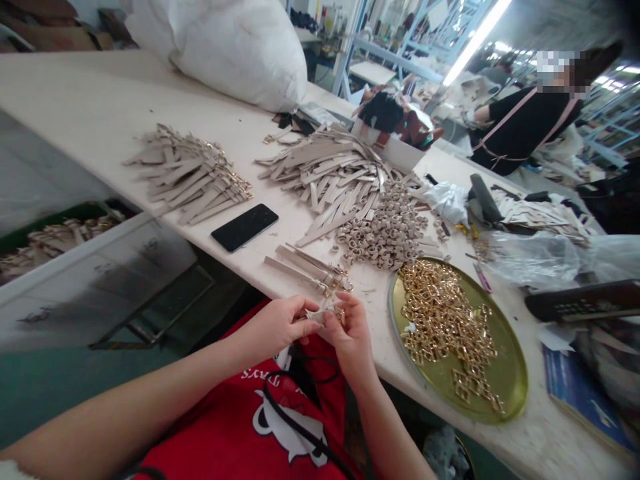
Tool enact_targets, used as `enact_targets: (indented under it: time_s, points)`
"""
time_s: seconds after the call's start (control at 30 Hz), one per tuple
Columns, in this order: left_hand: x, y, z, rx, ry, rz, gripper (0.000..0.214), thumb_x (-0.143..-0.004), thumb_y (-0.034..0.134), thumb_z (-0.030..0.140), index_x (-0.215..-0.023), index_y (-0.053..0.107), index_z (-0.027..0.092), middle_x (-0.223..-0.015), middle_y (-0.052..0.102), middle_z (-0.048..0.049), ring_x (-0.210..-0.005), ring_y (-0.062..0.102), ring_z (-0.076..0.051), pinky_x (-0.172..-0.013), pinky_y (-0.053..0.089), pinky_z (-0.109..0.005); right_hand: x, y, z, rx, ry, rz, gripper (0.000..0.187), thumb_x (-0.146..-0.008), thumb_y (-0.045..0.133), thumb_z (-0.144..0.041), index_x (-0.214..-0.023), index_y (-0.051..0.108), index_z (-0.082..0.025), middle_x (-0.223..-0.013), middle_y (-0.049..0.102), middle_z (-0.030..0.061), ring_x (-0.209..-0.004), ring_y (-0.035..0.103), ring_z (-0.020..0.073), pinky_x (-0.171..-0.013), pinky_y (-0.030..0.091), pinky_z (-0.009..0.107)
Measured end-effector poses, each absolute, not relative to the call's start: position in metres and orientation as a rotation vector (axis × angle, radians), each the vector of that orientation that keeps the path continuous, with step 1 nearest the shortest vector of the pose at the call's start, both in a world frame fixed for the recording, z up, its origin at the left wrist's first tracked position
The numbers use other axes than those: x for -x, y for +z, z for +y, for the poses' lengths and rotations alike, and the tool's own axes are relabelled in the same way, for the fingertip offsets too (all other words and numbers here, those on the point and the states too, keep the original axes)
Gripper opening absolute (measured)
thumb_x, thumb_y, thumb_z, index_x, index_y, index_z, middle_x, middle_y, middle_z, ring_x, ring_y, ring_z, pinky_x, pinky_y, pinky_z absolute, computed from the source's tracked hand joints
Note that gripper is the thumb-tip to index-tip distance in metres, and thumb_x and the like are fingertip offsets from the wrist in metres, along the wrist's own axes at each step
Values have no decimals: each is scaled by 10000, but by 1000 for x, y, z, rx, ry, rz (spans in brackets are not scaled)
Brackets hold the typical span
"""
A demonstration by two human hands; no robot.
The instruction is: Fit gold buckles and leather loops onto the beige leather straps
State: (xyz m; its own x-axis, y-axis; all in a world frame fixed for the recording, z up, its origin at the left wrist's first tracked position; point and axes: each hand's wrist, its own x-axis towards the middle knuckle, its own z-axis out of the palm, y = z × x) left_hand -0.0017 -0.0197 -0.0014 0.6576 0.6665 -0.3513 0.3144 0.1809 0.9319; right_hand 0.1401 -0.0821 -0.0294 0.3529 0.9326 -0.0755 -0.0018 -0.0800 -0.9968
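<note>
On the red garment (210, 427), upside-down white lettering (261, 377) appears to end in "AYS"; the rest is unclear.

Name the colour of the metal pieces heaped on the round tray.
Shiny gold; the metal pieces show best in the head view.

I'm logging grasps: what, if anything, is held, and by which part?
A small beige strap piece, pinched in the fingertips of the left hand and right hand; exactly where along it can't be told.

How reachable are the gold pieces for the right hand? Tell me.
Probably yes: the gold pieces lie uncovered on the tray beside the right hand, nothing visibly between, though that hand holds a pale strap.
</note>
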Motion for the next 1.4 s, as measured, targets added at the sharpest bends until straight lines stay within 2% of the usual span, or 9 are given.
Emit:
enact_targets:
  time_s: [0.17,0.33,0.6,0.73,0.87,1.1,1.17,1.3,1.4]
  points:
    - [4,-6,-25,-1404,275,836,350,-705,581,325,-1004,553,145,-744,644,-1,-677,590,-152,-613,431,-226,-146,-27,-95,1597,1005,-1342,122,-813,475,-296,-889,484,-202,-618,472,-41,-545,441,112,-510,342,225]
    - [15,-7,-27,-1306,167,816,363,-707,578,339,-996,541,122,-635,632,7,-614,591,-140,-548,409,-206,-141,-29,-103,1627,931,-1391,102,-836,426,-295,-870,453,-203,-602,466,-48,-517,428,112,-482,315,221]
    - [12,-11,-38,-1265,222,777,342,-713,575,332,-974,547,113,-802,662,-53,-710,610,-157,-649,455,-248,-148,-14,-110,1611,996,-1577,58,-841,418,-247,-844,455,-203,-672,490,-30,-597,450,119,-549,343,230]
    - [12,-9,-40,-1349,187,794,326,-726,560,336,-976,551,126,-741,658,-33,-686,607,-163,-619,452,-244,-153,-13,-109,1597,1144,-1538,67,-825,444,-259,-813,462,-195,-640,462,-43,-576,425,106,-537,333,220]
    - [13,-6,-41,-1450,207,796,281,-747,525,301,-985,559,153,-789,667,-26,-732,608,-164,-649,445,-237,-150,-21,-105,1497,1410,-1265,68,-817,434,-257,-791,441,-195,-543,367,-79,-486,343,84,-468,291,199]
    - [7,-7,-36,-1356,192,808,287,-733,526,284,-986,555,151,-832,668,-36,-766,607,-163,-664,450,-234,-144,-33,-111,1427,1266,-1214,123,-834,437,-325,-835,459,-204,-626,454,-46,-549,422,104,-518,353,225]
    - [6,-4,-31,-1356,147,824,285,-739,526,342,-936,560,139,-780,663,-37,-699,608,-156,-613,448,-226,-142,-36,-112,1396,1230,-1103,146,-846,420,-353,-874,445,-212,-624,451,-49,-534,421,101,-501,350,217]
    - [8,1,-20,-1519,-20,848,342,-751,486,474,-690,566,148,-630,624,-10,-531,558,-129,-503,400,-204,-139,-40,-109,1438,1101,-1125,153,-849,431,-345,-915,452,-208,-659,476,-35,-556,446,106,-523,368,226]
    - [7,-2,-17,-1571,-11,850,367,-766,459,492,-666,559,154,-590,596,7,-478,513,-107,-461,361,-186,-139,-42,-106,1439,1083,-1191,164,-854,424,-351,-915,460,-203,-676,487,-27,-580,464,115,-558,384,240]
